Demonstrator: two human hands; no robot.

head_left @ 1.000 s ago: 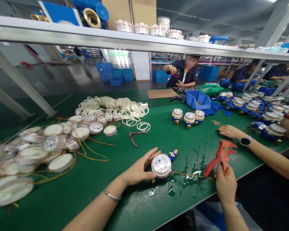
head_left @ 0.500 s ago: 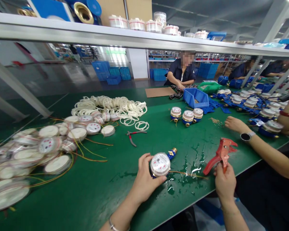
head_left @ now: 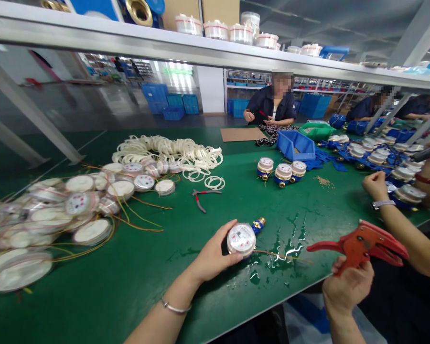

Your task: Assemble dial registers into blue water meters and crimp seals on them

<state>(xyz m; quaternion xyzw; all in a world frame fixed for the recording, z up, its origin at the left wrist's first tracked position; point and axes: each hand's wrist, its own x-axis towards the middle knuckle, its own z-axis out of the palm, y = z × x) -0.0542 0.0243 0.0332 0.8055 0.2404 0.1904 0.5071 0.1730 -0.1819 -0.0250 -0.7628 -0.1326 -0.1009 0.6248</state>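
Tool (head_left: 360, 244) has turned sideways, right hand (head_left: 347, 285) clenched on it near the surface edge (head_left: 268, 306); left hand (head_left: 212, 256) half-curls round meter (head_left: 241, 238), room leftward.

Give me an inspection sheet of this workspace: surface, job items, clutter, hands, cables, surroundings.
Surface: green bench, wet patches right of the held meter.
Job items: held meter rests on the bench, dial up; red hand tool is off the bench surface.
Clutter: heaped round units and white rings at left; pliers lie loose; tan bits scattered at right.
Hands: left hand wraps the held meter's side; right hand grips the red hand tool.
Cables: thin wire runs from the held meter across the wet area; loose yellow wires trail from the heap.
Surroundings: loaded shelf overhead; co-worker opposite, another's hand at right.
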